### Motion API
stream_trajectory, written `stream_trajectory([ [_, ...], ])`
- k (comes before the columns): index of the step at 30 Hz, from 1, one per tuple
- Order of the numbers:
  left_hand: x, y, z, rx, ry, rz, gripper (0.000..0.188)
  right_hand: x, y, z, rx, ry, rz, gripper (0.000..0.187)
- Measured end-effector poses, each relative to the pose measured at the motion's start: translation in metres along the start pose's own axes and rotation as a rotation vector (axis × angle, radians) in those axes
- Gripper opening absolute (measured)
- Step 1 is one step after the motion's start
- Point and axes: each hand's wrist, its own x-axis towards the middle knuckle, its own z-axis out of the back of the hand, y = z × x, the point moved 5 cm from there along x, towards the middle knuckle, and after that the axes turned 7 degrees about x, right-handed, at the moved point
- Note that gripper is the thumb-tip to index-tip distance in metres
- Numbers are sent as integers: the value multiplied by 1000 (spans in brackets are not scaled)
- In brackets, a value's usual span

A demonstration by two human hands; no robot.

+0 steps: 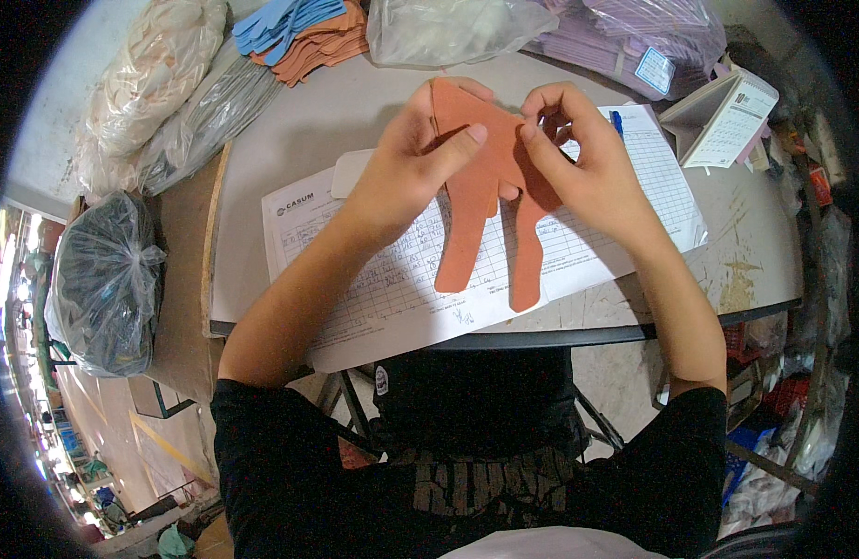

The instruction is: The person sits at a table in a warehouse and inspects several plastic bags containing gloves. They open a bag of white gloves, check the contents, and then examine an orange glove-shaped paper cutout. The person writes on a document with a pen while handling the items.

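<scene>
While both hands are raised a little above the grey round-edged table (290, 130), they hold between them one flat orange-brown cut piece of soft sheet material with two long legs (490, 200). The left hand (406, 163) grips the piece at its upper left side: the thumb lies across the front face and the other fingers are curled behind the top edge, so this hand is closed on it. The right hand (578, 154) pinches the upper right side of the same piece, with thumb and forefinger close together on the edge; the remaining fingers are bent near it, and I cannot tell if they touch. The two legs of the piece hang toward 6 o'clock, over a white printed form sheet with a ruled table (392, 289), which lies flat on the table under the hands.

At 11 o'clock from the hands is a stack of similar flat pieces, blue on top and orange-brown below (304, 33). At 12 o'clock lies a clear plastic bag with pale contents (443, 28), and at 1 o'clock a bag of purple flat pieces (634, 37). At 2 o'clock stands a small white desk calendar, folded like a tent (723, 116). Just beside the right hand, a blue pen (616, 122) rests on the paper. Far toward 9 o'clock, beside the table, is a dark knotted plastic bag (103, 279).
</scene>
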Motion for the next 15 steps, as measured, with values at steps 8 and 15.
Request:
stream_trajectory([
  [8,3,-1,12,10,-73,-17,48,0,-6,-3,128,239,-172,18],
  [15,3,-5,13,40,-74,-2,54,0,-3,-2,78,200,-142,19],
])
